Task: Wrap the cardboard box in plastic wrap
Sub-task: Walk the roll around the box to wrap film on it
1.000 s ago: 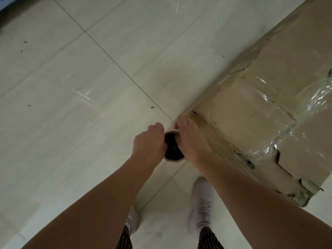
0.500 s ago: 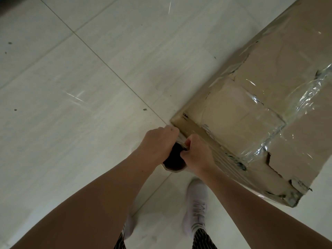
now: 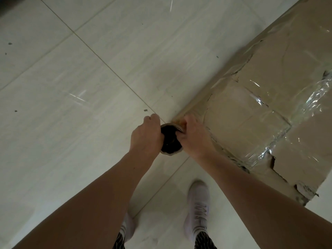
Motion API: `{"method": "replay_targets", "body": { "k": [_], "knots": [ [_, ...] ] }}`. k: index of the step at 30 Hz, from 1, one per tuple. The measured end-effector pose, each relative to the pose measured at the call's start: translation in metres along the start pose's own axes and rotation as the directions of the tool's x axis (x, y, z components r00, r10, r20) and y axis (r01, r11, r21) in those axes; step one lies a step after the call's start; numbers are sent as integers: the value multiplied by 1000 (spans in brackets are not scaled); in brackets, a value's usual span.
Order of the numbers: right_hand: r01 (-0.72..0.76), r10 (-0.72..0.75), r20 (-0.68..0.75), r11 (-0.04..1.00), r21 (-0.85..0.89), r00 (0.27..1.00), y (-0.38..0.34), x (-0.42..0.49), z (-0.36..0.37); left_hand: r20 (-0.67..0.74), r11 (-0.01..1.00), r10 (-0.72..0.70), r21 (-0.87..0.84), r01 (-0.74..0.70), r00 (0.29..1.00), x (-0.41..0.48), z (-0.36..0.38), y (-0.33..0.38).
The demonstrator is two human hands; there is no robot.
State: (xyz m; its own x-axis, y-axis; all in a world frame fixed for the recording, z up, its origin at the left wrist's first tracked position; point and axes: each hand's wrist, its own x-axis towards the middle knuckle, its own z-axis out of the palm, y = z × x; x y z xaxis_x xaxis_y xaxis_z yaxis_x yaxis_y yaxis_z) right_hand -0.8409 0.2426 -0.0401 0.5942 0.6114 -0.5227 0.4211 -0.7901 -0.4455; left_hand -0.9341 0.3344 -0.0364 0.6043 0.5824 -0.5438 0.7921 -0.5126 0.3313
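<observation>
A big worn cardboard box [image 3: 280,90] fills the right side, with clear plastic wrap [image 3: 305,108] shining in creased bands across its top and torn edges near its front corner. At the box's near left corner I hold the plastic wrap roll [image 3: 169,141] upright, looking down its dark hollow core. My left hand [image 3: 145,137] grips the roll's left side and my right hand [image 3: 194,137] grips its right side, close against the box's side face. The roll's length below the rim is hidden by my hands.
Pale floor tiles [image 3: 80,105] with thin grout lines spread left and behind. My two feet in light shoes [image 3: 197,209] stand on the floor just below my hands, the right one close to the box's front side.
Both hands have carried the roll around the box's near left corner. The right hand regripped the rim, thumb back up by the corner. My right foot has stepped forward.
</observation>
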Motion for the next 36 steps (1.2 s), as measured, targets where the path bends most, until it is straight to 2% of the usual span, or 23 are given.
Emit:
{"method": "replay_targets", "body": {
  "k": [3, 6, 9, 11, 14, 17, 22, 27, 30, 33, 36],
  "knots": [
    [-149, 147, 42, 987, 62, 988, 12, -13, 0, 26, 998, 39, 39, -40, 999, 2, -3, 6],
    [-198, 194, 38, 971, 132, 980, 16, -18, 1, 52, 967, 196, 155, -201, 979, 5, -8, 16],
    [-203, 201, 29, 964, 172, 979, 15, -15, 1, 101, 883, 366, 277, -379, 925, 12, -9, 24],
    [-232, 230, 34, 947, 223, 972, 15, -15, 0, 126, 847, 403, 323, -422, 906, 16, -9, 27],
    [-279, 277, 45, 932, 232, 960, 14, -16, -1, 150, 848, 377, 341, -405, 914, 18, -12, 28],
    [-230, 230, 25, 952, 202, 973, 5, -10, 2, 134, 886, 298, 328, -326, 945, 18, -15, 20],
    [-10, 10, 6, 1000, 28, 1000, -25, 11, 4, 63, 958, 126, 251, -137, 990, 22, -24, -9],
    [293, -292, 33, 935, -198, 956, -43, 35, 6, -10, 987, 0, 161, 2, 1000, 24, -32, -28],
    [331, -334, 31, 911, -248, 942, -43, 42, 3, -16, 988, 32, 154, -29, 999, 28, -34, -28],
    [306, -310, 29, 914, -265, 950, -35, 37, 1, -18, 978, 163, 133, -159, 986, 35, -39, -20],
    [124, -127, -12, 984, -131, 992, -29, 30, 3, 58, 956, 242, 155, -248, 969, 40, -41, -16]
  ]
}}
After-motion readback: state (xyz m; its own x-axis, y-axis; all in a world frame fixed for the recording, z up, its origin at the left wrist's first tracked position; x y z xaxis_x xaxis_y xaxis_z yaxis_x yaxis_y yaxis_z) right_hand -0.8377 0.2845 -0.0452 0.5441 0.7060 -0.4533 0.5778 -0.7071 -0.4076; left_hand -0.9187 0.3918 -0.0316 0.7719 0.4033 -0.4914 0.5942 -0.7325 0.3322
